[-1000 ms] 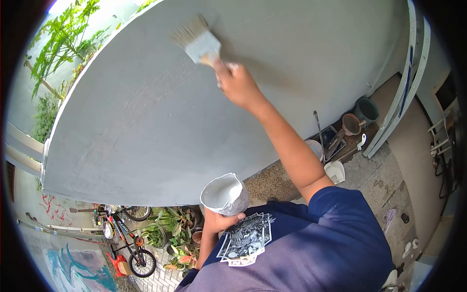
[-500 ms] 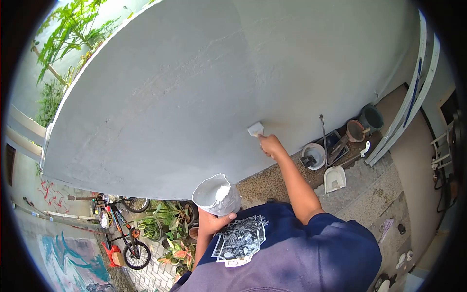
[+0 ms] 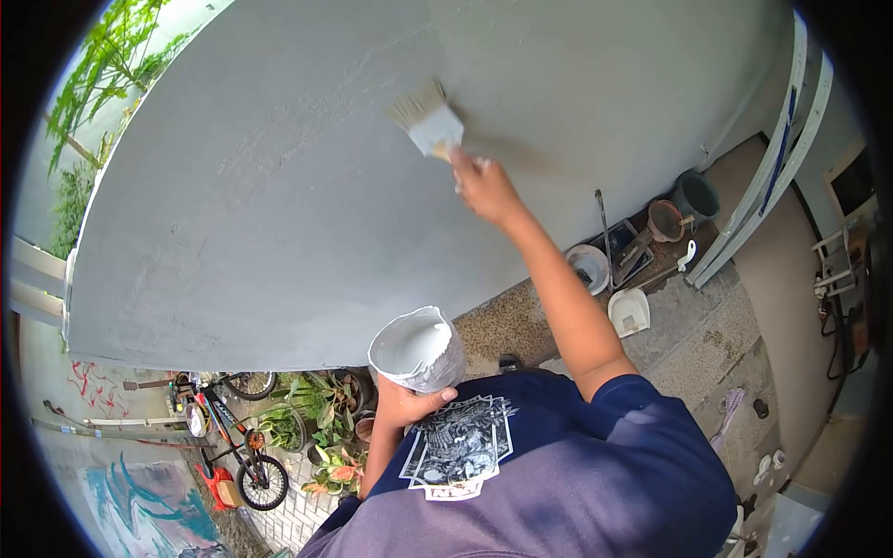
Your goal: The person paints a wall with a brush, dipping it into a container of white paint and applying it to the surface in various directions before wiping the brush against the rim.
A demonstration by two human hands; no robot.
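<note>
Since half a second ago, the paintbrush [image 3: 433,123] has swept up along the grey wall [image 3: 307,214], so it is now farther above the paint cup [image 3: 445,365] in the head view. The person's right hand [image 3: 488,191] has risen with it, its fingers [image 3: 462,169] clenched around the brush's handle [image 3: 443,152]. The bristles fan out towards the upper left, on or very near the wall above the cup; whether their tips touch it cannot be told. The left hand [image 3: 406,403] cradles the paint cup from below, thumb laid against the outside, with the cup's pale inside showing. Just below the cup is the printed front of a dark blue shirt [image 3: 577,465]. Potted plants [image 3: 321,400] stand to the left of the cup and lower, with a bicycle [image 3: 253,443] beyond them. To the right of the cup are a white dustpan [image 3: 630,312], a round basin [image 3: 595,265] and, farther off, a reddish bucket [image 3: 662,223] and a dark bucket [image 3: 696,195].
</note>
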